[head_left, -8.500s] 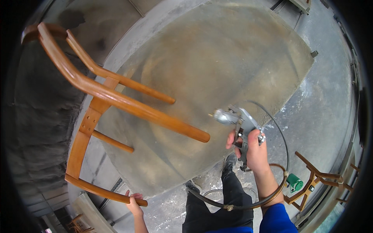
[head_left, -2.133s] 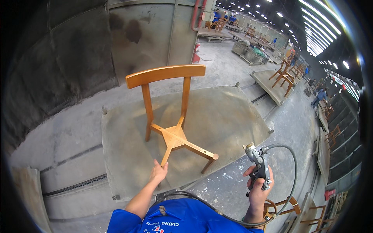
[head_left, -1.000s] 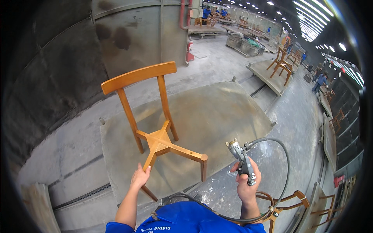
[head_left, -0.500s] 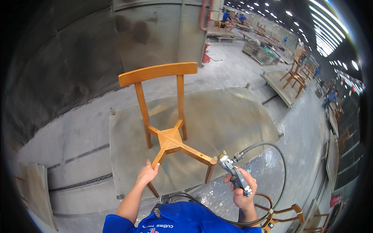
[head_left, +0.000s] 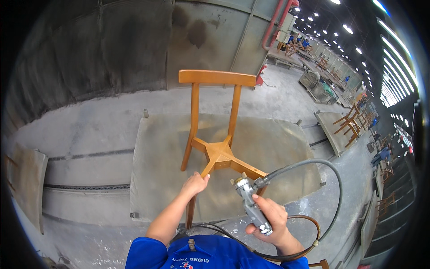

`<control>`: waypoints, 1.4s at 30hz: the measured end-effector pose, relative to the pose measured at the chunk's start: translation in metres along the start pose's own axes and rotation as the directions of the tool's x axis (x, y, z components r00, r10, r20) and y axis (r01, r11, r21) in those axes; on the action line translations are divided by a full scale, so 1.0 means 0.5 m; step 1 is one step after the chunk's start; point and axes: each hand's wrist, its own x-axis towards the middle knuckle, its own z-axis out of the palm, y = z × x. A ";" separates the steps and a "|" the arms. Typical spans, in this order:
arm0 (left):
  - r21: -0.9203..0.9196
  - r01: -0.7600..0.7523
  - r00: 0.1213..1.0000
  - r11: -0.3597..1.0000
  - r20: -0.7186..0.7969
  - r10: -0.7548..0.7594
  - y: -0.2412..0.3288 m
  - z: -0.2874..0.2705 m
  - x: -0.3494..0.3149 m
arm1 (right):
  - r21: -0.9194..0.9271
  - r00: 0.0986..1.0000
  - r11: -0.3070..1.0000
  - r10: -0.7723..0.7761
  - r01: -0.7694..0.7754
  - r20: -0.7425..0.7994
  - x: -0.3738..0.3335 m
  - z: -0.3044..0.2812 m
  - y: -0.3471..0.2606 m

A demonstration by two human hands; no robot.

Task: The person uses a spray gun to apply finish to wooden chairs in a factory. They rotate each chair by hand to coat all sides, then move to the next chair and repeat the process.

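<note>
A brown wooden chair frame [head_left: 219,152] without a seat panel stands upright on a flat grey platform. Its curved top rail [head_left: 217,77] is at the far side, and crossing braces meet in the middle. My left hand [head_left: 195,184] is closed round the near-left end of a brace, above a front leg. In my right hand is a metal spray gun [head_left: 254,207], gripped by its handle, its head close to the frame's near-right arm. The gun hides part of the right front leg. A dark hose [head_left: 337,193] loops from the gun to the right and back towards my body.
The platform [head_left: 156,134] has worn, stained sheeting. Behind it rises a dark-stained metal wall [head_left: 134,49]. Another platform [head_left: 329,130] with chairs [head_left: 351,123] is at the right, one more [head_left: 27,184] at the left. Floor tracks run between them. A person [head_left: 381,154] stands far right.
The view has swung, so the chair appears farther right and slightly turned. My right hand has brought the spray gun leftward relative to the chair, across its near-right corner. My left hand keeps its grip.
</note>
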 end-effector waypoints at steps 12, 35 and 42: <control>-0.042 0.000 0.999 0.999 0.044 0.002 -0.017 0.021 -0.016 | 0.133 0.854 0.846 0.497 -0.517 0.155 -0.060 0.012 -0.009; 0.089 -0.157 0.986 0.984 0.073 0.151 0.020 -0.090 0.255 | 0.529 0.387 0.556 0.830 -0.642 -0.403 -0.325 -0.138 -0.125; -0.126 0.035 0.978 0.991 0.211 -0.008 0.051 -0.111 0.241 | 0.644 -0.017 0.195 0.952 -0.740 -0.307 -0.507 -0.174 -0.114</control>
